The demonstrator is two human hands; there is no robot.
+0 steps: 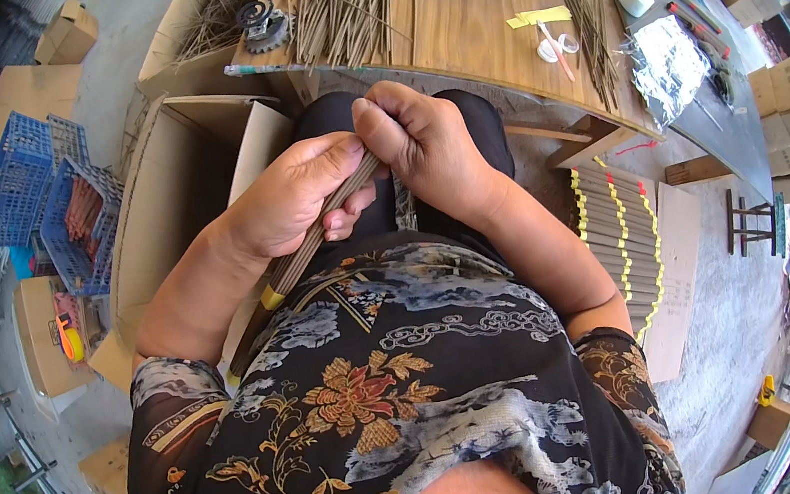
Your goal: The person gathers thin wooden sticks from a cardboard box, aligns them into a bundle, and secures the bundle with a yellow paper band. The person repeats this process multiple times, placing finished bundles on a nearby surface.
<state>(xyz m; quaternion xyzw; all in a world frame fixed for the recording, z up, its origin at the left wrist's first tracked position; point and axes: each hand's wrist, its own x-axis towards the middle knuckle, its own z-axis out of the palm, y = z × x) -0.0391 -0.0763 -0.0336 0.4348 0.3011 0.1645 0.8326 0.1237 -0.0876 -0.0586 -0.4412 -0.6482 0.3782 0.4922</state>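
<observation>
1. Workpiece: 1 slim bundle of thin brown sticks lies diagonally between the 2 hands and the black floral-print shirt. 1 yellow band encircles its lower part.
2. Left hand: fingers curled around the bundle, thumb along its upper side, presumably to keep the sticks aligned.
3. Right hand: fingers folded tightly at the upper end, apparently gripping it; the inner fingertips are hidden, so any strip pinched there cannot be confirmed.
4. Supply: loose brown sticks and flat yellow strips lie on the brown wooden table, probably for easy reach.
5. Stack: yellow-banded brown bundles lie side by side at right, likely to keep them straight.
</observation>
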